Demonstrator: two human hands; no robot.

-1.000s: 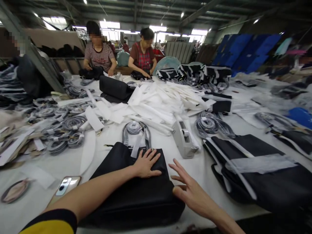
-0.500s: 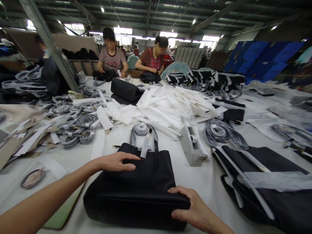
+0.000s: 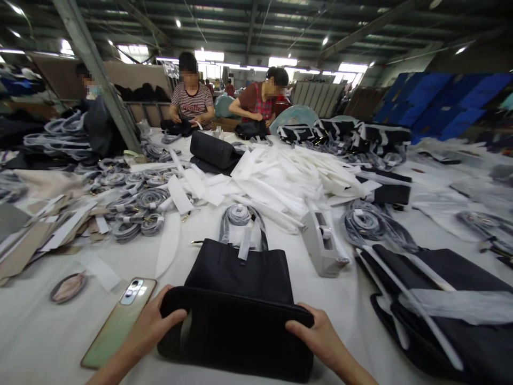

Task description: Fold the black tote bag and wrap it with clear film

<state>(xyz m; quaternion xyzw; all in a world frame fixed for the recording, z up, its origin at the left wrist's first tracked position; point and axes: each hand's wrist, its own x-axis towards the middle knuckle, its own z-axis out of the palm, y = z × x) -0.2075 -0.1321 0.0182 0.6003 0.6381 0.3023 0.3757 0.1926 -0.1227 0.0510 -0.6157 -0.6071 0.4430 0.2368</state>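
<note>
A black handbag lies on the white-covered table in front of me, its base turned towards me. My left hand grips the base's left corner, thumb on the near face. At the right corner, my right hand holds on in the same way. The fingers behind the bag are partly hidden. Beyond the bag's top, a coiled wrapped strap sits by the handles, and a white strip hangs over the opening edge. A green phone lies beside my left forearm.
A tape dispenser stands right of the bag, near another black bag with white wrapping. White paper strips are heaped behind. Coiled straps and card pieces lie left. Two co-workers handle black bags across the table.
My left hand has moved from the bag's upper front down to its left base corner. The base now tilts up more towards me. My right hand stays on the right corner.
</note>
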